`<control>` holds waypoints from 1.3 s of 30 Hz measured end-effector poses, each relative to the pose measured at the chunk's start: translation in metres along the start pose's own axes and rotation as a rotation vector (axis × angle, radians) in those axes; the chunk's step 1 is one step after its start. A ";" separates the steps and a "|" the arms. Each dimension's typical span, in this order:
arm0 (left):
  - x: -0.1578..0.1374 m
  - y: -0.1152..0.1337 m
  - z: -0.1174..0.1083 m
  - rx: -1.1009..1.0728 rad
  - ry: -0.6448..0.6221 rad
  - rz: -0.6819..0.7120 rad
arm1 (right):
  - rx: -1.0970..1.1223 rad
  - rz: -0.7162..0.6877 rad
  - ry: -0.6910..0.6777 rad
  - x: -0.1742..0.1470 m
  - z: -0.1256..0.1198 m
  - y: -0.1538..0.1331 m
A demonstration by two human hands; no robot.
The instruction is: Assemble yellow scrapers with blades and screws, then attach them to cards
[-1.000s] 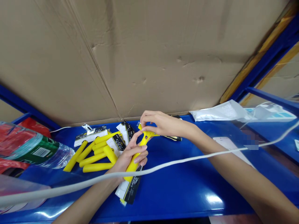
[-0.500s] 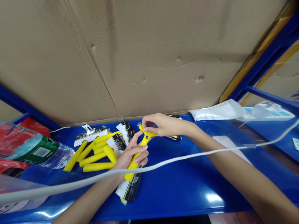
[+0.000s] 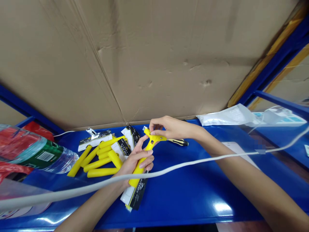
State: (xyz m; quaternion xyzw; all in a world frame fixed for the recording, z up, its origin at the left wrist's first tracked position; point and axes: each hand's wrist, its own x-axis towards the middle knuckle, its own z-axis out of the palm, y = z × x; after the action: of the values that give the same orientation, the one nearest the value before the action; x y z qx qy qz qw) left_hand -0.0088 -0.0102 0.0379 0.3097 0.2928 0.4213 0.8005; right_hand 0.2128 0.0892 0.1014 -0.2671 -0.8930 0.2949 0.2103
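Observation:
My left hand (image 3: 137, 159) is closed around the handle of a yellow scraper (image 3: 147, 148) with a forked head, held tilted above the blue shelf. Its index finger reaches up to the fork. At the head, my right hand (image 3: 164, 127) has its fingertips pinched on the crosspiece, partly covering it. A small clear or shiny piece shows at the head's left end. Beneath the left hand lies a black-and-white packaging card (image 3: 138, 195). Left of that hand, several yellow handles (image 3: 102, 172) are piled beside more printed cards (image 3: 122, 146).
A white cable (image 3: 193, 162) crosses in front of both forearms. On the left lies a large plastic bottle (image 3: 45, 154). A black-and-yellow handled tool (image 3: 180, 142) rests behind the right wrist. A white plastic bag (image 3: 224, 116) sits at the back right, against the cardboard wall (image 3: 156, 64).
The view has shifted slightly. My right fingers have moved a little to the right along the scraper's head, showing more of its left end. My left hand keeps its grip.

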 end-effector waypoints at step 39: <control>-0.002 -0.001 0.001 -0.125 0.074 -0.042 | -0.095 -0.072 0.057 0.002 0.016 0.009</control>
State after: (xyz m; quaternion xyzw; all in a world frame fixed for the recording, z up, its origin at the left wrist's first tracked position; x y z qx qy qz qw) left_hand -0.0085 -0.0127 0.0380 0.2370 0.3016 0.4332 0.8156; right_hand 0.2061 0.0903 0.0842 -0.2527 -0.9087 0.2367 0.2331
